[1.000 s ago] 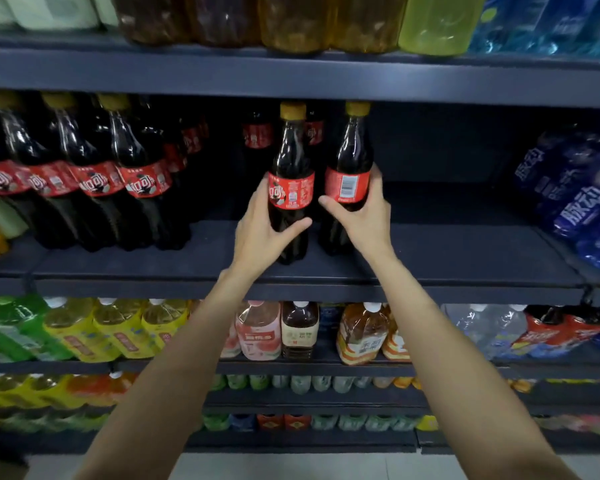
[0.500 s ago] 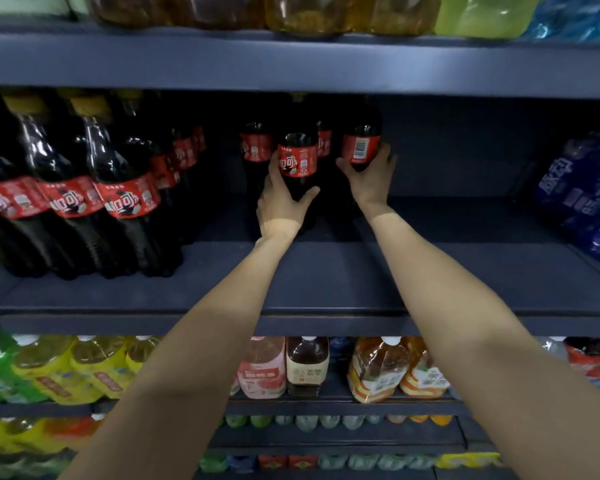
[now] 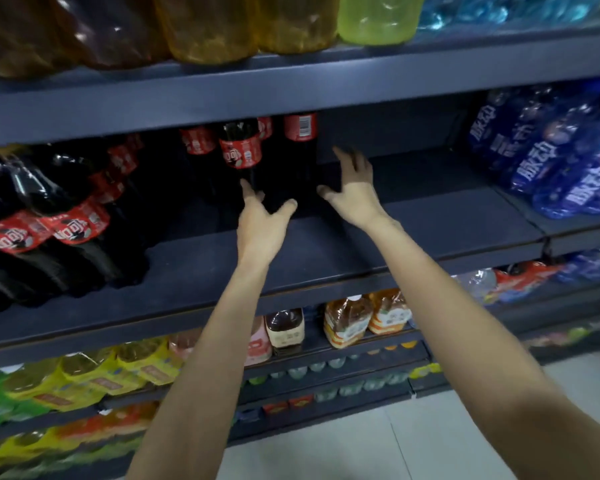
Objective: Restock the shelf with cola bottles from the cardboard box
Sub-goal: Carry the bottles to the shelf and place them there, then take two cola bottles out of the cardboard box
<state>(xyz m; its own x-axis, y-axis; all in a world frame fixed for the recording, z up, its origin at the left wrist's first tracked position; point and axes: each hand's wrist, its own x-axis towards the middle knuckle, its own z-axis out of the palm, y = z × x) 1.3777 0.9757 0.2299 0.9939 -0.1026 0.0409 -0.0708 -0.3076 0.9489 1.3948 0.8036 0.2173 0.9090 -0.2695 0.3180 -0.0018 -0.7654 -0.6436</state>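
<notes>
Two cola bottles [image 3: 300, 157] are seen standing upright deep on the dark shelf [image 3: 430, 216], long axes vertical, caps hidden behind the shelf board above. More cola bottles [image 3: 66, 216] are ranked to the left on the same shelf, and blue bottles [image 3: 568, 161] are stocked to the right. The left hand [image 3: 260, 223] and the right hand [image 3: 355, 192] are held in front of the two bottles with fingers spread, grasping nothing. The cardboard box is not seen.
</notes>
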